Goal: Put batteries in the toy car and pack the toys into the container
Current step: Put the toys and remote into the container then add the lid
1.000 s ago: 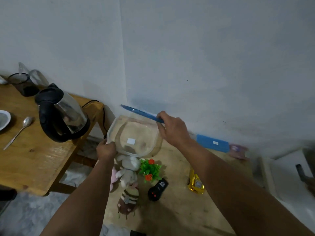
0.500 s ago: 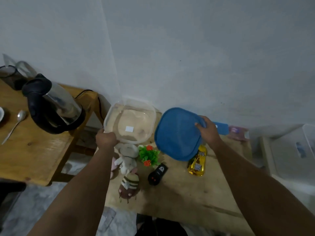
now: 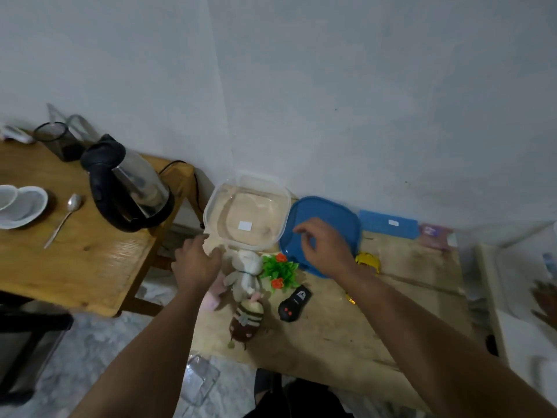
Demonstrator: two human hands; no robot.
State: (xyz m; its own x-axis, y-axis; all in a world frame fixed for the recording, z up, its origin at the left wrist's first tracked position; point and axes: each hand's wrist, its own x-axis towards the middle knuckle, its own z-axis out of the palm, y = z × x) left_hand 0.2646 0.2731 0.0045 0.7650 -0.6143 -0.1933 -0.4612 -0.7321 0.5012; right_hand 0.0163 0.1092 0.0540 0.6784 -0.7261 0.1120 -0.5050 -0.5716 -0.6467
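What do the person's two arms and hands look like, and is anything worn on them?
Both forearms are bare, with no sleeves in view. The left hand and right hand show no gloves, watch or rings that can be made out.

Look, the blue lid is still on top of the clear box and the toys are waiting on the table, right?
Not quite. The head view shows the blue lid is off, lying on the table to the right of the clear box, which stands open. The toys do wait on the table, like the white bunny and striped bee.
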